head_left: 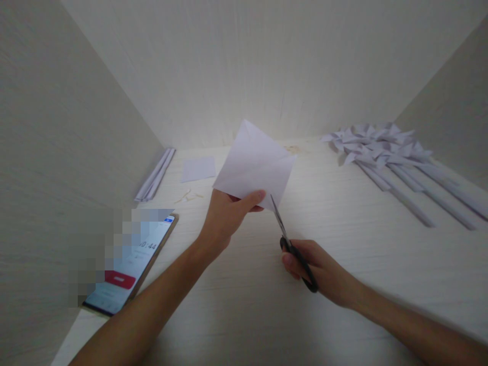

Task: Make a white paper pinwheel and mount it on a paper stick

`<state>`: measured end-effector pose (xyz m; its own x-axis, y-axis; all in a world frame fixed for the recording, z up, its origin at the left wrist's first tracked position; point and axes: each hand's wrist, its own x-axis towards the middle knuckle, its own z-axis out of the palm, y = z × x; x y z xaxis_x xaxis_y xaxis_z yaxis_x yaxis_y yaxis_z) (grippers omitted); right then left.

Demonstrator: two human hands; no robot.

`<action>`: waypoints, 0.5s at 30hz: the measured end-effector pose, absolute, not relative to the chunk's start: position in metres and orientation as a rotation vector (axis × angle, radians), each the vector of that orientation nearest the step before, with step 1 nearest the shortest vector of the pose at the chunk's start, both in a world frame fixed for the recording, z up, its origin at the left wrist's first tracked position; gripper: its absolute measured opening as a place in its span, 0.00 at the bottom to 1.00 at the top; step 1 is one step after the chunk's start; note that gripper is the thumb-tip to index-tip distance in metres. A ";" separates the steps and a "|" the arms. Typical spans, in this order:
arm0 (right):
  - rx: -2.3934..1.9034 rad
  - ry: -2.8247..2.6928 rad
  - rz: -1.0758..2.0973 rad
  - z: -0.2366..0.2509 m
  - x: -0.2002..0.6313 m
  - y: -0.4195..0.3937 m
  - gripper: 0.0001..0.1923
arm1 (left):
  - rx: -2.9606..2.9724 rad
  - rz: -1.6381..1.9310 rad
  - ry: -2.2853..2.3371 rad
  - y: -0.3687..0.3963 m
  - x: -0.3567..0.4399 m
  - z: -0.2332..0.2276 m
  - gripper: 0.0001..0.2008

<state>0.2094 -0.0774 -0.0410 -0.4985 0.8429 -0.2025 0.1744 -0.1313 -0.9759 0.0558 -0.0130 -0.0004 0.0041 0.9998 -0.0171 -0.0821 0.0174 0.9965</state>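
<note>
A white square sheet of paper (255, 157) with faint diagonal creases is held up in the middle of the view. My left hand (232, 213) pinches its lower edge, thumb in front and fingers behind. In my right hand (312, 259) is a pair of scissors (284, 229) with black handles, my fingers wrapped round the grips. The blades point up and lie at the paper's lower corner, looking nearly closed on it. How deep any cut goes cannot be made out.
Paper pinwheels (377, 147) on rolled paper sticks lie at the right. At the left are rolled paper sticks (156, 175), a paper square (198, 169), small toothpick-like pieces (188, 195) and a phone (133, 264) showing a timer. Walls enclose the white tabletop (244, 305).
</note>
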 end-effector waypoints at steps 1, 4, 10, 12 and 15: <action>-1.138 -1.618 1.679 -0.042 0.209 -0.078 0.17 | 1.137 1.228 1.157 -0.013 0.056 0.000 0.27; -1.149 -1.609 1.678 -0.043 0.209 -0.078 0.17 | 1.139 1.222 1.160 -0.013 0.056 0.000 0.26; -1.171 -1.608 1.694 -0.043 0.210 -0.077 0.17 | 1.158 1.223 1.160 -0.014 0.056 0.000 0.25; -1.184 -1.611 1.690 -0.043 0.210 -0.077 0.18 | 1.159 1.221 1.166 -0.014 0.056 0.001 0.25; -1.186 -1.619 1.683 -0.044 0.210 -0.077 0.18 | 1.151 1.224 1.161 -0.014 0.056 0.000 0.25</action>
<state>0.2096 -0.0770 -0.0436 -0.4838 0.8431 -0.2349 0.2018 -0.1537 -0.9673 0.0560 -0.0138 -0.0001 0.0078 0.9999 -0.0154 -0.0676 0.0159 0.9976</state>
